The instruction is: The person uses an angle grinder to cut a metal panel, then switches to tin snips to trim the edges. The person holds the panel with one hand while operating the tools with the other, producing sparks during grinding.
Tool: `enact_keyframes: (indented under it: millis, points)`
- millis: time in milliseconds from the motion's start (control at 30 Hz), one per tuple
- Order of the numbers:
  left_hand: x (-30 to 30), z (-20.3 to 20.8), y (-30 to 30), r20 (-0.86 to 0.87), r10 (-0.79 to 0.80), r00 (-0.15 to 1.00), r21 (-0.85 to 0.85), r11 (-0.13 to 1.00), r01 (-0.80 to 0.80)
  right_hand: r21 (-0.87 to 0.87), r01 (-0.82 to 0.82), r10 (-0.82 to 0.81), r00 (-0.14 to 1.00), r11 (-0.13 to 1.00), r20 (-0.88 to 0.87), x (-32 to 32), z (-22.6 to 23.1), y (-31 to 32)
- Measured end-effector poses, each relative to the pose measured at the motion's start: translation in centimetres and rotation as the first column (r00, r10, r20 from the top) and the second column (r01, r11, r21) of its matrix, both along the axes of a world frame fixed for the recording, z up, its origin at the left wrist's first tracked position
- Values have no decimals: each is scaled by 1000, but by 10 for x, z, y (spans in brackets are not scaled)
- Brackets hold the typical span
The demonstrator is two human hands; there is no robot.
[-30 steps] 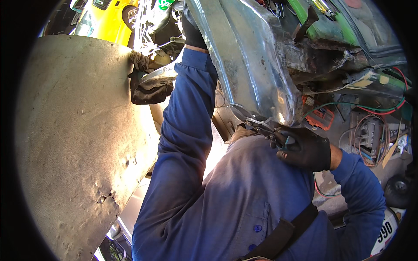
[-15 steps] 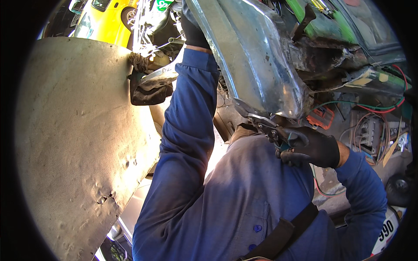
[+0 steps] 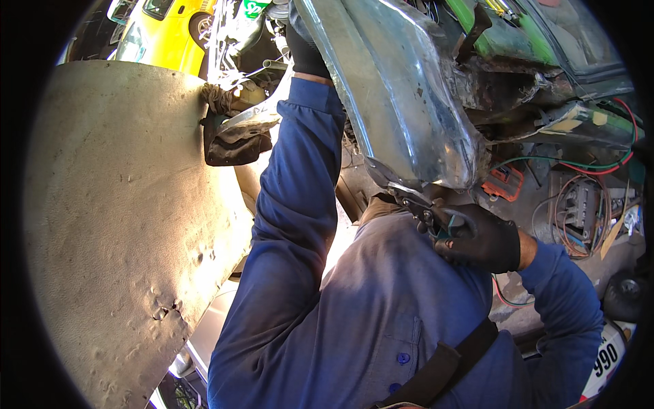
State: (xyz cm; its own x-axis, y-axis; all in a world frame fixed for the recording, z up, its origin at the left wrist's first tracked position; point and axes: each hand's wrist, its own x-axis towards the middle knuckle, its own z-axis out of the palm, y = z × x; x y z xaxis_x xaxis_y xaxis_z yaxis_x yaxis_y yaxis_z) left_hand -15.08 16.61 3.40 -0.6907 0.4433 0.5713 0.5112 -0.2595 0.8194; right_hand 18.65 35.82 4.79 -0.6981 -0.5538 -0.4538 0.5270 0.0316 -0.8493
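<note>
My right hand [image 3: 482, 237], in a black glove, is wrapped around the handles of a pair of tin snips [image 3: 412, 199]. Their dark jaws lie at the near lower edge of a bent, bare sheet-metal panel [image 3: 398, 88]; whether they bite into the metal I cannot make out. My left arm reaches far forward along the panel's left side. There, my left hand [image 3: 308, 51], also black-gloved, is against the panel's long edge, its fingers hidden behind the metal and cut off by the top of the view.
A large tan dented sheet [image 3: 122, 204] stands at the left. Rusty green bodywork [image 3: 511, 95] adjoins the panel on the right. Red and green hoses [image 3: 579, 167], an orange case [image 3: 503, 183] and a metal engine part [image 3: 579, 211] lie at the right. A yellow vehicle [image 3: 160, 34] stands far left.
My right hand has shifted slightly down toward my body, its grip on the snips' handles changed a little. My left arm has moved barely to the right.
</note>
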Motion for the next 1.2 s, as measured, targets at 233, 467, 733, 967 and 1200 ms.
enact_keyframes:
  millis: [233, 467, 733, 967, 1200]
  points:
    - [0, -2, 4, -2, -4, 1000, -2, 1000, 4, 74, 19, -14, 997, 997, -72, 5, -10, -7]
    - [-2, 0, 7, 52, -48, 997, 37, 998, 46, 169, 42, -13, 986, 985, -168, 12, -28, -9]
    - [-4, 1, 10, 93, -84, 992, 70, 994, 78, 212, 39, 23, 959, 976, -281, 14, -31, 1]
    - [-4, -2, 11, 133, -124, 983, 101, 989, 111, 204, -62, 128, 936, 977, -329, 6, -17, 7]
    - [-1, -4, 12, 26, -74, 997, 37, 997, 73, 176, 18, -6, 998, 984, -69, 15, -13, 5]
